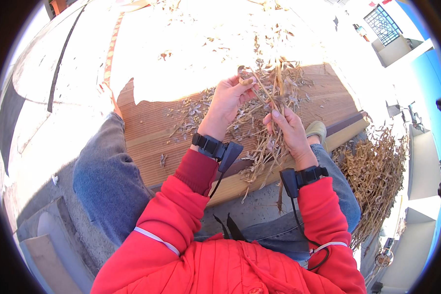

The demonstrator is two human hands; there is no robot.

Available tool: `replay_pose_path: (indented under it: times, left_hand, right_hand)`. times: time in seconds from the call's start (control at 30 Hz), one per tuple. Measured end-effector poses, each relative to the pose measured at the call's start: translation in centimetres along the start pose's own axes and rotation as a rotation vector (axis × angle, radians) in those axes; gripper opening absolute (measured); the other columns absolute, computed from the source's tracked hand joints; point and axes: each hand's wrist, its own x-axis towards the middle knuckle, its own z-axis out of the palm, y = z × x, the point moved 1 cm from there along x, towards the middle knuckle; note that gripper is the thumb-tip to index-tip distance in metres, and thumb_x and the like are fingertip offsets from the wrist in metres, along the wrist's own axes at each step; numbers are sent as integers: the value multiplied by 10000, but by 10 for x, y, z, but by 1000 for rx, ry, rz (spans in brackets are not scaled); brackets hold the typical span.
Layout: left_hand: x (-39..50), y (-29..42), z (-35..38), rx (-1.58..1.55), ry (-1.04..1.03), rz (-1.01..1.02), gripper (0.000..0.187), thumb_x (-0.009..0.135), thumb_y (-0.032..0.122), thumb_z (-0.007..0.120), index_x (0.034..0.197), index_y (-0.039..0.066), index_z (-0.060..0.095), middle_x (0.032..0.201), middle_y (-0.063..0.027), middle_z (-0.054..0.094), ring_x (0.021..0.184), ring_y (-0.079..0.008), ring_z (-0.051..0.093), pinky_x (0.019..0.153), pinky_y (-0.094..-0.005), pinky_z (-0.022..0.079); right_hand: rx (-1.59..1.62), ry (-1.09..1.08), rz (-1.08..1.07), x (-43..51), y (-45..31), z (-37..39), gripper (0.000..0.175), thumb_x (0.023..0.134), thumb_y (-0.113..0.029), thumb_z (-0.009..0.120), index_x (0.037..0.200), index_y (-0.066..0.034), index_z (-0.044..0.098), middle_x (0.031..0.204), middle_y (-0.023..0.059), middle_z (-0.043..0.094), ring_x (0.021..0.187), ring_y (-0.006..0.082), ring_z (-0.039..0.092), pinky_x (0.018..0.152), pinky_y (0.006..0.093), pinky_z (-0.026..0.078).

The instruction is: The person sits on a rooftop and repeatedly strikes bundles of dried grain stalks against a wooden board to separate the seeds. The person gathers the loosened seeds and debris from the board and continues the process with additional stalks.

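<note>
My left hand (228, 98) pinches a dry bean pod (246, 82) between thumb and fingers, at the upper part of a bundle of stalks. Lower and to the right, my right hand (289, 129) grips the dried bean stalks (278, 86), with thumb uppermost. Their brown, brittle stems spread past both hands, and thin ends hang over the near edge of a ribbed wooden board (150, 147). Loose husks and small pale yellow beans (196, 110) are scattered on the board, left of the stalks. The far part of the board is washed out by sunlight.
A large heap of dried plants (375, 169) lies on the ground at right. My jeans-clad knees (110, 176) flank the board, with a pale shoe (316, 129) beside its right end. Boards or slabs (55, 253) stand at lower left. Cables run from both wrist straps.
</note>
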Motion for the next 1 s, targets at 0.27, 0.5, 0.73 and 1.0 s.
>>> replay_pose_path:
  times: [0.27,0.5,0.73,1.0]
  left_hand:
    - [4,6,-25,206,51,-120,248,898,152,634,1091,1,599,1036,-74,639,963,-143,618,817,-272,515]
    - [10,28,-19,1025,293,267,248,880,196,618,1067,32,623,826,-70,646,712,-142,615,660,-242,498]
    - [-3,16,-1,393,96,51,237,882,158,650,1082,36,615,866,-5,656,753,-76,607,676,-209,489]
    - [24,13,-71,652,452,353,365,900,144,619,1227,40,493,968,-51,646,875,-132,634,750,-268,506]
  right_hand:
    - [-186,88,8,-2,13,-12,248,961,-213,534,1114,-20,561,809,27,621,653,65,535,612,214,445]
    - [-487,157,-26,-3,26,2,195,946,-211,550,1022,-34,578,776,9,621,635,62,534,603,218,448]
    - [-566,141,-46,-13,25,17,193,936,-198,561,1026,-28,577,760,4,615,633,57,524,598,221,443]
    - [-391,154,-19,-11,25,13,213,928,-202,573,1063,-38,593,751,6,621,629,62,543,604,223,457]
